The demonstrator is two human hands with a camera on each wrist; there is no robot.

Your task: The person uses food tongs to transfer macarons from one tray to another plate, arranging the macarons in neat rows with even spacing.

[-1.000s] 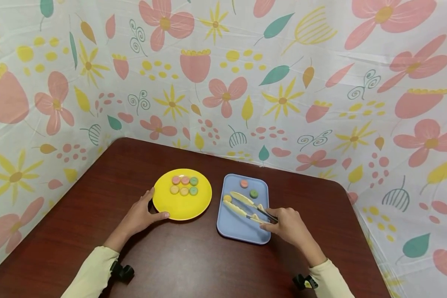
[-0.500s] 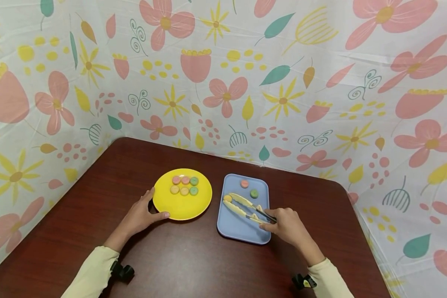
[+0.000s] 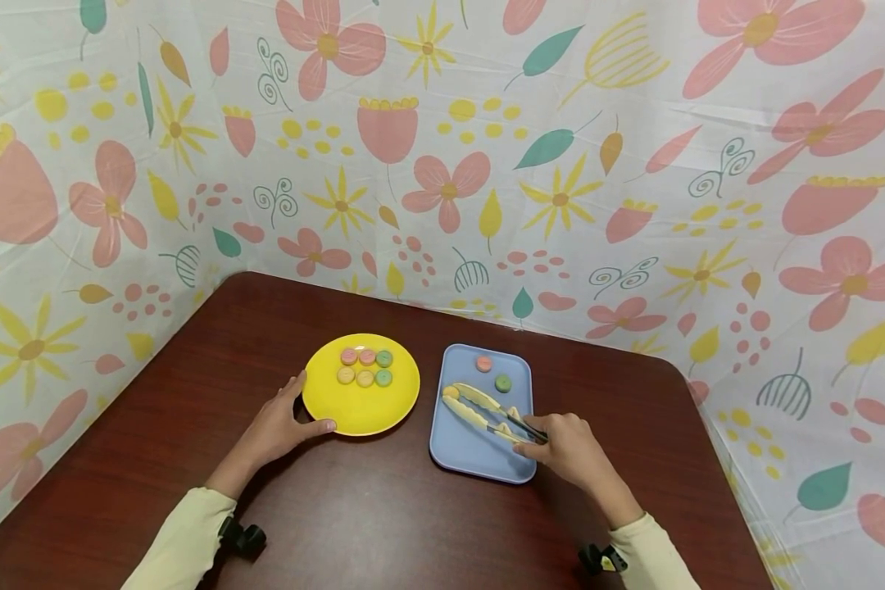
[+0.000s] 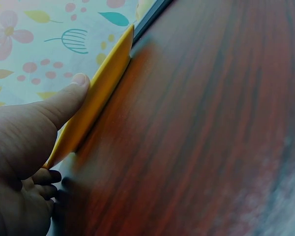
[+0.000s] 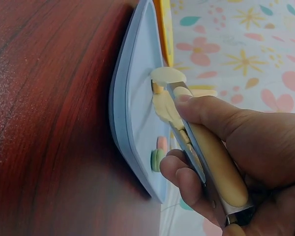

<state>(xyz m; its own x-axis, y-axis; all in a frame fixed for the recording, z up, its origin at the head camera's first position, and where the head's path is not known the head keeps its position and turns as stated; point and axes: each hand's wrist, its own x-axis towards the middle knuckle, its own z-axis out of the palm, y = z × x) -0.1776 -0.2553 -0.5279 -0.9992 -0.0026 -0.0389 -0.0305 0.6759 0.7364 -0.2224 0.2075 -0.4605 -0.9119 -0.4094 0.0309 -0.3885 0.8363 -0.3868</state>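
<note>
— So how far along does it look?

— Six small round sweets already sit in two rows of three on the yellow plate. Three are left on the blue tray: a pink one at the tray's 12 o'clock end, a green one just below it towards 1 o'clock, and a yellow one at about 10 o'clock. I'd judge it roughly two thirds done.

— And the hands?

— The right hand grips the cream tongs, thumb and fingers curled round both arms near the hinge. The tong tips bracket the yellow sweet, apparently closing on it; it still lies on the tray, not lifted. The left hand steadies the plate at its 8 o'clock edge, thumb pressed on the rim, the other fingers tucked under it.

— Anything around or in the way?

— Little. Plate and tray lie side by side on the dark wooden bench, the plate at the tray's 9 o'clock, near but apart. A flowered cloth backs the bench from 9 round to 3 o'clock. Nothing lies between tray and plate; only the tray's low rim must be cleared.
</note>
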